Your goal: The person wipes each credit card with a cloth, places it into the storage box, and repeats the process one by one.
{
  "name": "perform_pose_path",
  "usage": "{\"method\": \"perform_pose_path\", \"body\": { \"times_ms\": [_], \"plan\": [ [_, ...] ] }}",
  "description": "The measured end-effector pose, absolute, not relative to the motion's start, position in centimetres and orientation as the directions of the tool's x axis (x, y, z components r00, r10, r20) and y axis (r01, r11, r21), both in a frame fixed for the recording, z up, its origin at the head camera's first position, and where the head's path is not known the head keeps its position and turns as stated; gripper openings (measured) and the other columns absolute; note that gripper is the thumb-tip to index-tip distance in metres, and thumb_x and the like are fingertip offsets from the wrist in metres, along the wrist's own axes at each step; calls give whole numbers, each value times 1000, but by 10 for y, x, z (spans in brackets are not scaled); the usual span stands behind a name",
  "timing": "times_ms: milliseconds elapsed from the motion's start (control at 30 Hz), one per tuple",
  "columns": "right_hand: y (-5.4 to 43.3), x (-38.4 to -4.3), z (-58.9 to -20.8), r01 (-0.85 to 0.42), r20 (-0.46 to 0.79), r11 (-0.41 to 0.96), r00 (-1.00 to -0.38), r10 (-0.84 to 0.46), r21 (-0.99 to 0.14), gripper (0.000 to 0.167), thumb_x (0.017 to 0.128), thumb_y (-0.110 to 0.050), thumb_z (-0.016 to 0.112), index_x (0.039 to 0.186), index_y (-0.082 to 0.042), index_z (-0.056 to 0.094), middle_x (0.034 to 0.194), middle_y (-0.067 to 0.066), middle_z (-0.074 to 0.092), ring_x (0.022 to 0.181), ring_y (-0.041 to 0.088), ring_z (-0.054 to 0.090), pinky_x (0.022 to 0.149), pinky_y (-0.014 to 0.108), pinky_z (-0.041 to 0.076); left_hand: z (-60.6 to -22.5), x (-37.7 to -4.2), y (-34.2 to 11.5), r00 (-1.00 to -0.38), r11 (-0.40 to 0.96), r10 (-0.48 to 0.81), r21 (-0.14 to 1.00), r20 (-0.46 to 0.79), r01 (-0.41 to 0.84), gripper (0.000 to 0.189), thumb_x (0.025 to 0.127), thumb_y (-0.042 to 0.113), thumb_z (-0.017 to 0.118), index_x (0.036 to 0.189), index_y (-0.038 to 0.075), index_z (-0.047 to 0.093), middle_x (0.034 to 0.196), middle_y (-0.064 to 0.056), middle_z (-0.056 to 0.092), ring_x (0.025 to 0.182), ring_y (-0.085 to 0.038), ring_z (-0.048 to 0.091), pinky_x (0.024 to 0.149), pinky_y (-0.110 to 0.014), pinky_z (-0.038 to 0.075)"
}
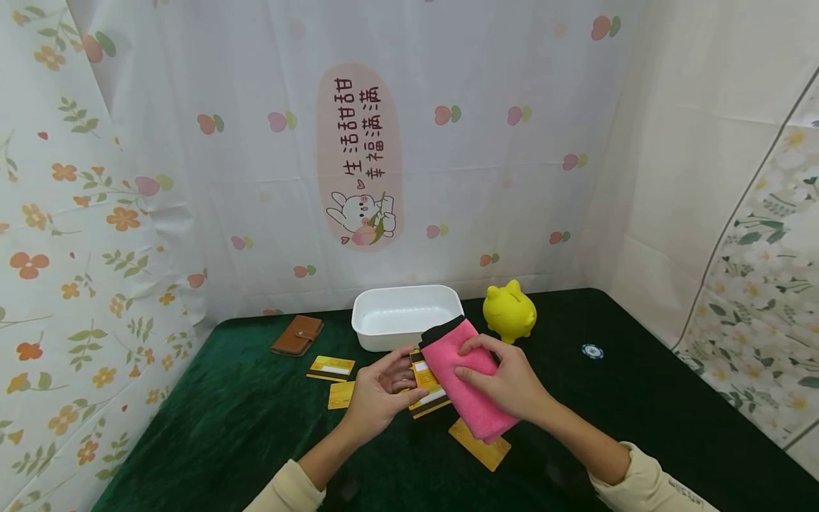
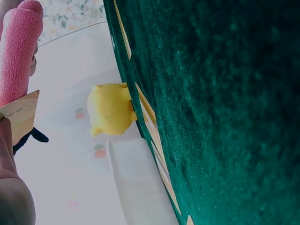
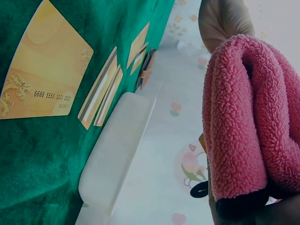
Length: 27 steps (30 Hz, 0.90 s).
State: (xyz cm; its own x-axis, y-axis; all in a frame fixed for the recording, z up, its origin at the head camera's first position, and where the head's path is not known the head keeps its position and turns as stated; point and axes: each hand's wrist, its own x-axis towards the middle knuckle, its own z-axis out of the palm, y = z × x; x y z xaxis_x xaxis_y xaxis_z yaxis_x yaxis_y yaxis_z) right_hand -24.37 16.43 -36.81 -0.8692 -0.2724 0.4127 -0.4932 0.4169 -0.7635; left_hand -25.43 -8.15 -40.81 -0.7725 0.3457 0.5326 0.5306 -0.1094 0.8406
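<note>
My left hand (image 1: 379, 398) pinches a gold bank card (image 2: 22, 116) by its edge, with the thumb on the card's numbered face. A folded pink fleecy cloth (image 1: 466, 387) with a black border is gripped in my right hand (image 1: 512, 378), thumb and fingers on its upper face. In the left wrist view the cloth overlaps the held card; part of the card is hidden behind it. Below the hands, another gold card (image 1: 481, 445) lies on the green cloth-covered table, and more cards (image 3: 99, 91) lie farther back.
A white rectangular basin (image 1: 406, 318) stands at the back, beside a yellow piggy bank (image 1: 510, 311). To the left lie a brown wallet (image 1: 298, 336) and a striped gold card (image 1: 331, 367). A round poker chip (image 1: 592, 351) lies at right. Curtains surround the table (image 1: 211, 427).
</note>
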Motion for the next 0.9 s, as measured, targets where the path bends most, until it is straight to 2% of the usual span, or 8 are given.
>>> {"method": "perform_pose_path", "body": {
  "times_ms": [133,300,467,800,900],
  "plan": [
    [166,-244,-367,-502,424,414,-864,-270,-759,22,88,-18,76,105,-15,62,97,10,62,73,20,62,59,30,56,-408,-255,-83,-761,-117,346,830,549,545,61,83,-5,76,136,-10,48,123,-29,63,98,-26,70,85,-39,56],
    [168,-245,-368,-513,441,420,-858,-263,-748,22,88,-17,77,105,-16,62,96,9,61,73,20,61,58,30,56,-409,-256,-84,-750,-135,345,821,564,555,60,82,-6,76,135,-12,48,121,-32,63,97,-20,70,84,-35,57],
    [170,-245,-370,-504,443,428,-864,-240,-750,23,87,-18,78,104,-16,63,93,9,61,69,19,60,56,30,55,-410,-254,-84,-753,-140,336,820,566,555,59,81,-5,77,134,-8,50,120,-28,64,98,-17,70,84,-33,57],
    [169,-250,-369,-511,453,412,-860,-236,-754,23,87,-17,78,105,-15,63,95,10,60,71,21,60,57,30,55,-410,-254,-87,-767,-121,292,818,571,562,59,80,-4,78,133,-5,53,121,-24,66,102,-22,70,84,-39,56],
    [169,-252,-368,-508,453,418,-861,-229,-753,23,87,-18,78,105,-15,63,95,10,60,71,22,60,57,30,55,-409,-256,-89,-772,-126,285,820,569,558,59,80,-5,78,133,-7,52,122,-25,65,103,-23,69,86,-41,56]
  ]
}}
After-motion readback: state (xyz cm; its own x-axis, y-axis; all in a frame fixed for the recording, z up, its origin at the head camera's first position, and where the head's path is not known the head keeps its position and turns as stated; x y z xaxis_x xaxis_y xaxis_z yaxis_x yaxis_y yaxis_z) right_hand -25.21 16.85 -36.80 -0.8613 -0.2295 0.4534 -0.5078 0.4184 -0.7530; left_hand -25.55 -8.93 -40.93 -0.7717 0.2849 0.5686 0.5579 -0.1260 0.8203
